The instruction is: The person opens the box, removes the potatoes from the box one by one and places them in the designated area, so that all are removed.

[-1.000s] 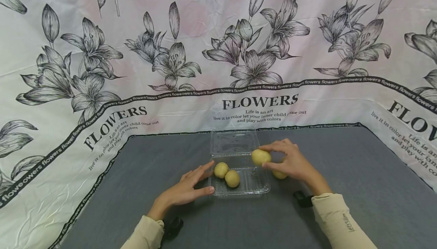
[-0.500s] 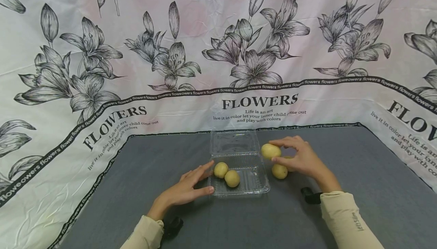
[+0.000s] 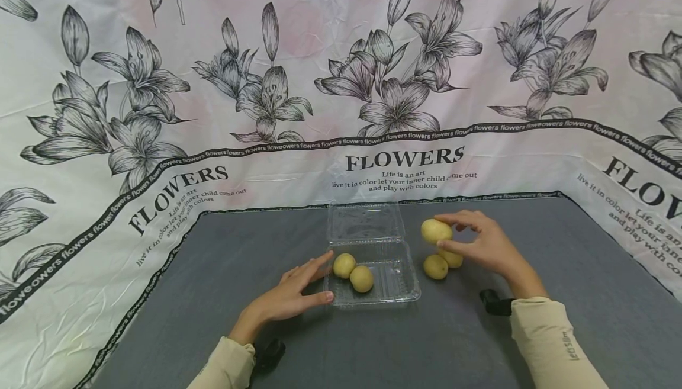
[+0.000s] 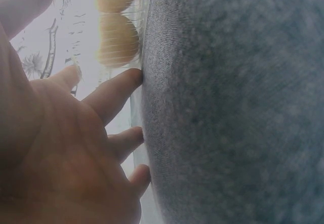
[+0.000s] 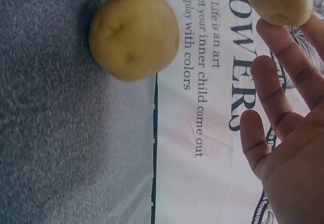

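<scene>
My right hand (image 3: 487,244) pinches a potato (image 3: 436,231) between thumb and fingers, raised to the right of the clear plastic container. In the right wrist view this held potato (image 5: 279,2) shows at the top right, its lower part at a fingertip. Below the hand, two more potatoes lie on the table: one nearer (image 3: 435,267) and one partly behind the thumb (image 3: 452,258). The hinged container (image 3: 396,301) stands with its lid (image 3: 366,222) folded back, and two potatoes (image 3: 344,265) sit in its left half. My left hand (image 3: 290,294) spreads its fingers along the container's left side.
A grey cloth (image 3: 224,270) covers the table. Behind it hangs a white curtain (image 3: 298,176) printed with flowers and lettering, close beyond the lid. Black wrist straps or cameras (image 3: 495,302) sit under both wrists.
My right hand has moved right and slightly away with the potato, from over the container's right edge to above the loose potatoes, which now show more. The left hand stays put.
</scene>
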A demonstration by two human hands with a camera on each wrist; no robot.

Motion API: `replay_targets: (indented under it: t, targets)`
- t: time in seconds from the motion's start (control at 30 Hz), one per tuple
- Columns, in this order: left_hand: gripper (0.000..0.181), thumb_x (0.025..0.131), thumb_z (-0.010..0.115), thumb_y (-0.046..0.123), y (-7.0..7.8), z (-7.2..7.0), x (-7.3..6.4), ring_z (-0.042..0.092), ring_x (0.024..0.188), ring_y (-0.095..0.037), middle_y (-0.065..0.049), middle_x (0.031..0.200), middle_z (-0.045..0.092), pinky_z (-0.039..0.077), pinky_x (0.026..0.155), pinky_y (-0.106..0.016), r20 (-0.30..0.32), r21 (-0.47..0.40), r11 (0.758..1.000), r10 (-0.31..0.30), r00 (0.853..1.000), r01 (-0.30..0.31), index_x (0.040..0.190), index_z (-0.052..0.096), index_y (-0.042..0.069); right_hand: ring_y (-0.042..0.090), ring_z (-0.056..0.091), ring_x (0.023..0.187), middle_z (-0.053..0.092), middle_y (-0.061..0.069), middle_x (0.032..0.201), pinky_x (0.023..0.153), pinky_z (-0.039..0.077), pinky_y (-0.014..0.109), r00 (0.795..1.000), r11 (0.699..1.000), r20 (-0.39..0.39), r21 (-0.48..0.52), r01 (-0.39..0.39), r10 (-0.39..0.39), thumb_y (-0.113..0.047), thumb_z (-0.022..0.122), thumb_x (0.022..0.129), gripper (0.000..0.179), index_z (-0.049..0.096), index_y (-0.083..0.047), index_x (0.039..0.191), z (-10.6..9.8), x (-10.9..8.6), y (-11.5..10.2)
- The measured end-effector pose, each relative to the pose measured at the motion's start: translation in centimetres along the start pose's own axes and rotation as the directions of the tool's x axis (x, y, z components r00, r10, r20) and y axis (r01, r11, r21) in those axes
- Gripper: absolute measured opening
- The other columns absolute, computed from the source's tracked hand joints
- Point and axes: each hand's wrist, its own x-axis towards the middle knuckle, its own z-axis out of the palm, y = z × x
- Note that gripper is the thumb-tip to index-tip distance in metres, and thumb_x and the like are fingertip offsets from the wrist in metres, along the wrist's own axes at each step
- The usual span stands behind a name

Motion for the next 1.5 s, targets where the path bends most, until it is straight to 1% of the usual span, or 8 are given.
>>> replay_targets:
  t: [0.4, 0.63, 0.73, 0.9, 1.1, 1.2, 1.33, 1.5]
  targets:
    - [0.080, 0.101, 0.057, 0.052, 0.0, 0.0, 0.0, 0.003, 0.161, -0.033, 0.003, 0.163, 0.039, 0.000, 0.123, -0.068, -0.004, 0.000, 1.000, -0.001, 1.000, 0.001, 0.165, 0.010, 0.036, 0.018, 0.054, 0.098, 0.069, 0.002, 0.117, 0.078, 0.043, 0.033, 0.998, 0.999, -0.031, -0.014, -0.051, 0.050, -0.029, 0.082, 0.088, 0.045, 0.071, -0.021, 0.131, -1.2, -0.5, 0.9]
    - [0.080, 0.102, 0.058, 0.051, 0.0, 0.0, 0.0, 0.003, 0.161, -0.034, 0.003, 0.163, 0.039, 0.000, 0.123, -0.068, -0.004, -0.002, 1.000, -0.003, 1.000, 0.003, 0.165, 0.011, 0.034, 0.004, 0.052, 0.093, 0.068, -0.001, 0.116, 0.076, 0.045, 0.033, 0.997, 0.997, -0.039, -0.040, -0.066, 0.065, -0.031, 0.081, 0.089, 0.045, 0.070, -0.021, 0.131, -1.6, -0.9, 1.8]
    - [0.081, 0.102, 0.058, 0.050, 0.0, 0.0, 0.0, 0.002, 0.161, -0.034, 0.003, 0.163, 0.039, -0.001, 0.123, -0.068, -0.005, -0.003, 1.000, -0.002, 1.000, 0.002, 0.165, 0.011, 0.034, 0.008, 0.054, 0.093, 0.068, -0.001, 0.115, 0.077, 0.045, 0.034, 0.997, 0.997, -0.037, -0.041, -0.072, 0.070, -0.031, 0.080, 0.090, 0.045, 0.070, -0.021, 0.132, -1.7, -1.0, 2.0]
    - [0.080, 0.102, 0.058, 0.049, 0.0, 0.1, 0.0, 0.003, 0.161, -0.034, 0.003, 0.163, 0.039, -0.001, 0.122, -0.068, -0.006, -0.002, 1.000, -0.003, 1.000, 0.003, 0.165, 0.011, 0.034, 0.018, 0.056, 0.095, 0.066, -0.002, 0.115, 0.076, 0.043, 0.030, 0.996, 0.995, -0.031, -0.037, -0.089, 0.088, -0.032, 0.080, 0.090, 0.045, 0.069, -0.021, 0.133, -1.9, -1.2, 2.3]
    - [0.080, 0.102, 0.058, 0.048, 0.0, 0.0, 0.0, 0.003, 0.161, -0.033, 0.003, 0.163, 0.039, 0.000, 0.123, -0.068, -0.003, -0.007, 1.000, -0.004, 1.000, 0.004, 0.165, 0.010, 0.034, 0.016, 0.054, 0.094, 0.065, -0.003, 0.115, 0.077, 0.042, 0.033, 0.994, 0.994, -0.031, -0.024, -0.108, 0.107, -0.034, 0.079, 0.091, 0.045, 0.068, -0.022, 0.134, -2.1, -1.4, 2.7]
    - [0.080, 0.102, 0.058, 0.048, 0.0, 0.0, 0.0, 0.003, 0.161, -0.033, 0.003, 0.163, 0.039, 0.000, 0.123, -0.068, -0.005, -0.007, 1.000, -0.004, 1.000, 0.004, 0.165, 0.011, 0.035, 0.010, 0.054, 0.092, 0.065, -0.005, 0.114, 0.079, 0.041, 0.036, 0.994, 0.994, -0.036, -0.018, -0.108, 0.107, -0.033, 0.079, 0.091, 0.045, 0.069, -0.021, 0.134, -2.2, -1.5, 2.8]
    - [0.080, 0.102, 0.058, 0.048, 0.0, 0.1, 0.0, 0.003, 0.161, -0.033, 0.003, 0.163, 0.040, 0.000, 0.123, -0.067, -0.007, -0.003, 1.000, -0.002, 1.000, 0.002, 0.165, 0.011, 0.035, 0.004, 0.053, 0.090, 0.065, -0.008, 0.114, 0.079, 0.041, 0.034, 0.993, 0.993, -0.040, -0.025, -0.113, 0.112, -0.033, 0.079, 0.091, 0.045, 0.069, -0.020, 0.134, -2.3, -1.6, 3.1]
    - [0.080, 0.102, 0.058, 0.048, 0.0, 0.1, 0.0, 0.003, 0.161, -0.034, 0.002, 0.163, 0.039, -0.001, 0.123, -0.068, -0.007, -0.005, 1.000, 0.000, 1.000, 0.000, 0.165, 0.011, 0.034, 0.011, 0.055, 0.092, 0.064, -0.007, 0.114, 0.075, 0.042, 0.029, 0.991, 0.990, -0.036, -0.034, -0.134, 0.132, -0.035, 0.078, 0.091, 0.046, 0.068, -0.021, 0.134, -2.7, -1.8, 3.4]
